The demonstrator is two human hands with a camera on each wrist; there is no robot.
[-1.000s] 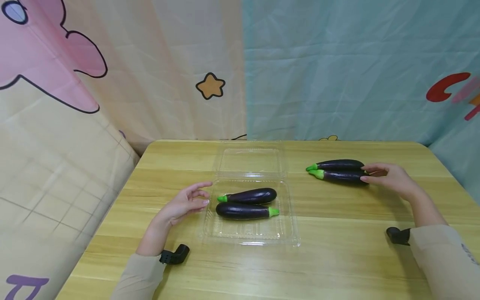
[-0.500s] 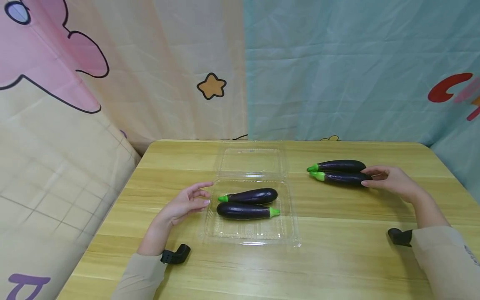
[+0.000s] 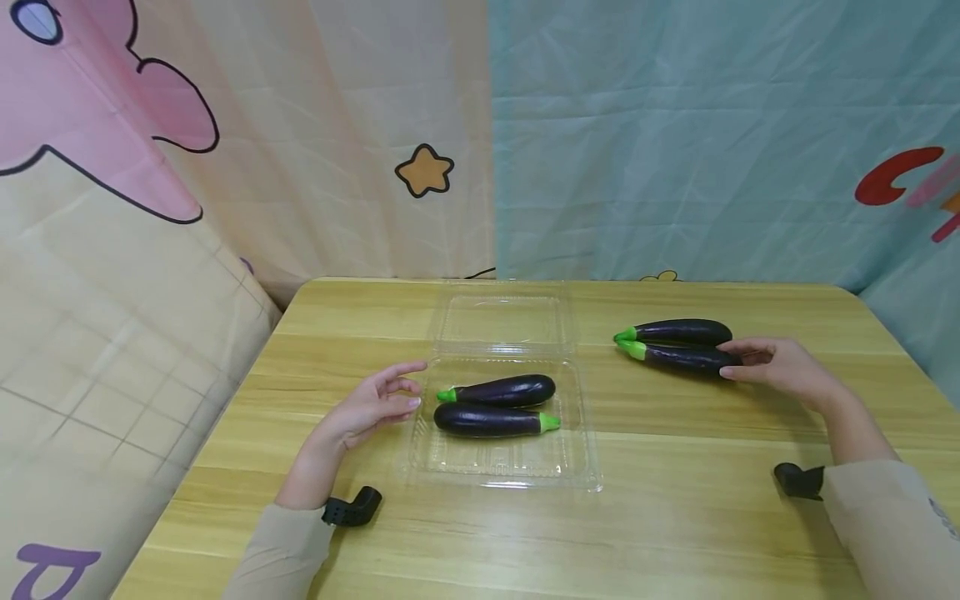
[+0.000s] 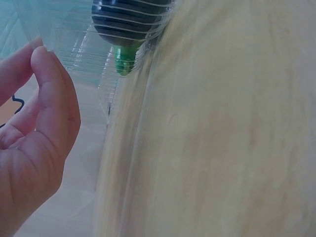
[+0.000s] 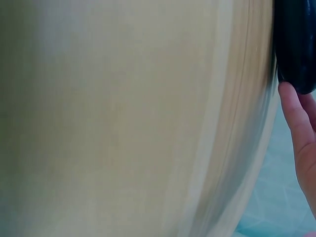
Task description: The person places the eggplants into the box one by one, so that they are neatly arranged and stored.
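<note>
In the head view two dark purple eggplants with green stems lie at the right of the table. My right hand (image 3: 783,367) grips the rounded end of the nearer eggplant (image 3: 686,359), thumb in front and fingers behind; the right wrist view shows fingers at the tip of this eggplant (image 5: 295,49). The farther eggplant (image 3: 693,331) lies right alongside it. An open clear plastic container (image 3: 498,467) stands mid-table, holding a back eggplant (image 3: 510,390) and a front eggplant (image 3: 487,420). Beside its left rim is my left hand (image 3: 367,408), fingers loosely bent and spread, fingertips right at the plastic.
The container's clear lid (image 3: 502,321) lies folded back toward the rear edge of the wooden table (image 3: 660,517). Printed curtains (image 3: 675,150) hang close behind and along the sides. A black wrist camera (image 3: 798,481) juts from the right forearm, another from the left.
My right hand has come slightly nearer the front, its fingers closing around the nearer eggplant's end. That eggplant has turned a little. The left hand and the container stay in place.
</note>
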